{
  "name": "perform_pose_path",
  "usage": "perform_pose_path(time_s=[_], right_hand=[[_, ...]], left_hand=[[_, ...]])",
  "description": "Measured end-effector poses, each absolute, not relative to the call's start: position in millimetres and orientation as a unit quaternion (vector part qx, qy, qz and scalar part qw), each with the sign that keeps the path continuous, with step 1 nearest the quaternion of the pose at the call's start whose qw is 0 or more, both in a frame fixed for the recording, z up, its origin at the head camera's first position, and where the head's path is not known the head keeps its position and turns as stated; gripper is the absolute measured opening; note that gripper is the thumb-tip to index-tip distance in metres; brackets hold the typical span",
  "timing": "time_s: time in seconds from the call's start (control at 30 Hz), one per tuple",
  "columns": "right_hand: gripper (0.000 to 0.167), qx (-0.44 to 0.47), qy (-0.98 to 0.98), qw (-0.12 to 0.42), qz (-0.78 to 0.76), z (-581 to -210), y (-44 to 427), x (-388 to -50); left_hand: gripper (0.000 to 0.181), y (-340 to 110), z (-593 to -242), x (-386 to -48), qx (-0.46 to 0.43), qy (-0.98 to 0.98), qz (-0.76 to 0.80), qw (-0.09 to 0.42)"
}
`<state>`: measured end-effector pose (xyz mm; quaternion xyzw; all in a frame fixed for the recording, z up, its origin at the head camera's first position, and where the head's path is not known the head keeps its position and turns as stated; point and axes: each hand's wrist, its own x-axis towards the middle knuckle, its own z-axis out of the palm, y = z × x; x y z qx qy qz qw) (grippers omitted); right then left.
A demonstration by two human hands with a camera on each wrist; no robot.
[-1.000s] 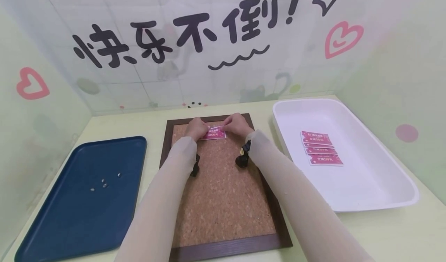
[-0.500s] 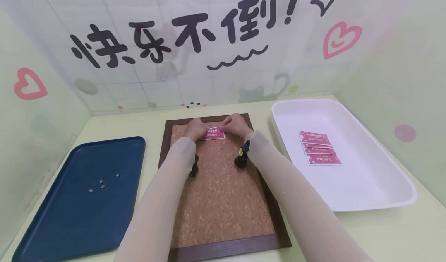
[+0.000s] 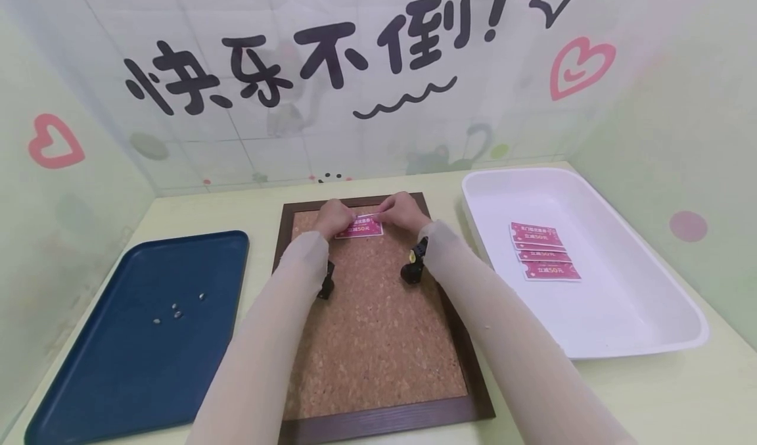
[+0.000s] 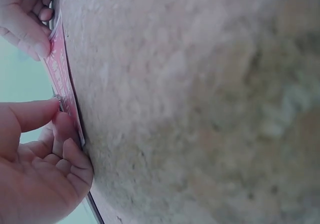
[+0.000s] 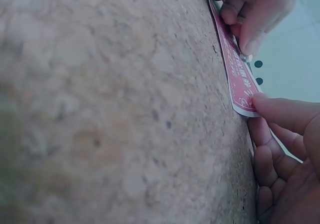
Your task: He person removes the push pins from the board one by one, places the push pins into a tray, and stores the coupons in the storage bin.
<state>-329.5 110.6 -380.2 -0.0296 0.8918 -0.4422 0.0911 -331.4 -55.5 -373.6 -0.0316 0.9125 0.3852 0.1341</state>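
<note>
A pink coupon [image 3: 362,227] lies across the top of a cork board [image 3: 378,340] with a brown wooden frame. My left hand [image 3: 334,217] is at the coupon's left part, pinching a small silvery pushpin [image 5: 246,58] between thumb and index finger against its upper edge. The pin's point is hidden. On the other side, my right hand [image 3: 403,212] pinches the coupon's right end between thumb and fingers. In the right wrist view that end of the coupon [image 5: 242,91] bends slightly up off the cork.
Left of the board lies a dark blue tray [image 3: 136,379] with several small silvery pins [image 3: 177,313]. To the right stands a white tray [image 3: 615,320] holding overlapping pink coupons [image 3: 543,251]. A printed wall [image 3: 367,142] rises behind the table.
Both hands stay at the same place on the coupon. The left forearm has shifted slightly to the left; otherwise only the head view sways a little.
</note>
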Motion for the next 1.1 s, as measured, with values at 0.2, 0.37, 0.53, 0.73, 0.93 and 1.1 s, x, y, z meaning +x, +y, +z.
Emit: perform_pose_path(time_s=[0.2,0.37,0.53,0.73,0.93,1.1], right_hand=[[0.018,-0.046,0.890,0.088,-0.445,-380,115,-332],[0.018,-0.052,0.884,0.092,-0.456,-377,117,-332],[0.018,-0.049,0.886,0.096,-0.451,-372,118,-332],[0.017,-0.040,0.882,0.096,-0.460,-360,117,-331],[0.019,-0.057,0.882,0.079,-0.460,-345,117,-328],[0.020,-0.089,0.881,0.069,-0.459,-334,120,-326]], left_hand=[[0.023,-63,-370,-328,-0.005,0.907,0.401,0.130],[0.025,-68,-365,-324,0.006,0.904,0.409,0.122],[0.025,-71,-361,-321,0.024,0.903,0.414,0.113],[0.025,-76,-352,-319,0.053,0.903,0.413,0.102],[0.026,-79,-340,-317,0.072,0.902,0.412,0.102],[0.028,-82,-330,-317,0.092,0.908,0.398,0.088]])
